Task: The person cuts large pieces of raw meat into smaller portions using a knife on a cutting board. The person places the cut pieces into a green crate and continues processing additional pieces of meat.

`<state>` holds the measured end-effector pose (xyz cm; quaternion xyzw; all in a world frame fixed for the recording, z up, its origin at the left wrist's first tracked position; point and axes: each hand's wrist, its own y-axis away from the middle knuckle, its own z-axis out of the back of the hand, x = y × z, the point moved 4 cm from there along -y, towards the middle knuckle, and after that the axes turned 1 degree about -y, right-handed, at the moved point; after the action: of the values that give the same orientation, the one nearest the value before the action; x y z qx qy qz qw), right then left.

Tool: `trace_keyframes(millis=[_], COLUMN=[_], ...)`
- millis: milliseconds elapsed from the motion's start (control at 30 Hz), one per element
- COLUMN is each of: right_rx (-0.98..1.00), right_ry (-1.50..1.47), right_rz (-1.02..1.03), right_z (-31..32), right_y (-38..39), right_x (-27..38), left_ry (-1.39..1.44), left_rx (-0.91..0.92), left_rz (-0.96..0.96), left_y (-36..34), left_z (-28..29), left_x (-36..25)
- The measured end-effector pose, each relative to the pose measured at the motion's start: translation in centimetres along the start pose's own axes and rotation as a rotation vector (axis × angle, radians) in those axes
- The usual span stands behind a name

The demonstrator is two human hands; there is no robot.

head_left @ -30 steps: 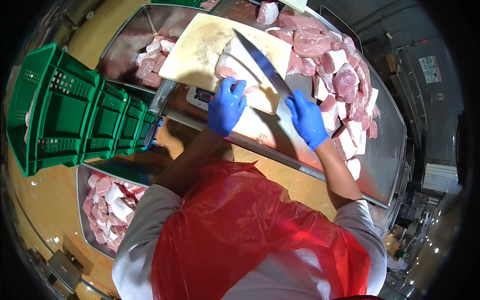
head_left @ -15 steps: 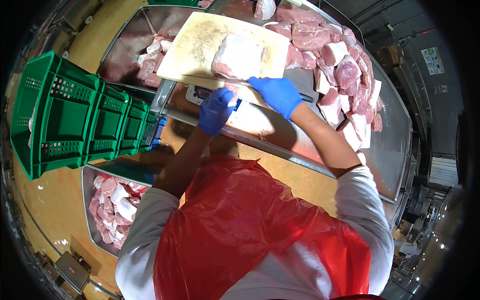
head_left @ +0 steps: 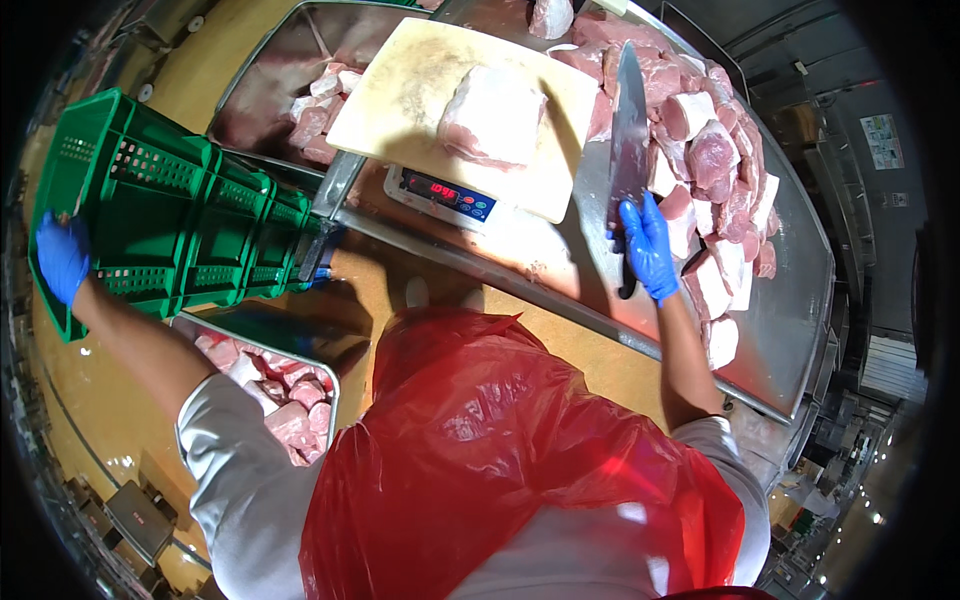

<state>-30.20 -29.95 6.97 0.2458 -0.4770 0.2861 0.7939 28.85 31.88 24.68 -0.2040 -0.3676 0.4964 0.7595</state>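
Note:
My right hand (head_left: pixel 648 247), in a blue glove, has hold of a large knife by its black handle; the broad blade (head_left: pixel 629 130) points away from me beside the heaped meat. At far left my left hand (head_left: pixel 63 257), gloved in blue, is at the open end of a green crate (head_left: pixel 150 208). A small pinkish thing shows at its fingertips, too small to name. One thick, pale-topped slab of meat (head_left: pixel 492 117) lies on the cutting board (head_left: pixel 390 110). Just in front of the board stands a digital scale (head_left: pixel 440 197) with a lit red display.
Many meat pieces (head_left: pixel 712 160) are heaped on the metal table (head_left: pixel 790 310) at right. A metal tub (head_left: pixel 250 105) holding meat stands behind the crates, and another bin (head_left: pixel 333 395) with meat is at lower left. The table's front edge (head_left: pixel 590 318) slants across.
My left hand has gone from the board's front edge to the green crate at far left. My right hand has moved right with the knife, which now points away from me. The scale is uncovered.

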Motion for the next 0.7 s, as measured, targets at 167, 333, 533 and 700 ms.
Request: trace_keyframes(millis=[167,333,533,700], right_rx=[-0.084,-0.162,-0.405,-0.471], right_ry=[-0.609,-0.877,-0.461,-0.087], right_rz=[-0.001,-0.006,0.156,0.434], right_z=[-8.6,-14.4,-13.9,-8.0], right_y=[-1.6,-2.2,-5.5,-13.1], right_x=[3.2,5.7,6.3,5.0], left_ry=[1.123,1.834,1.541,1.795], left_rx=[-0.097,0.785,0.636,0.58], left_rz=[-0.25,-0.554,-0.578,-0.382], left_y=[-2.5,1.2,2.3,8.2], left_z=[12.0,5.8,4.6,4.7], left_x=[-37.0,-62.1,-62.1,-53.5])
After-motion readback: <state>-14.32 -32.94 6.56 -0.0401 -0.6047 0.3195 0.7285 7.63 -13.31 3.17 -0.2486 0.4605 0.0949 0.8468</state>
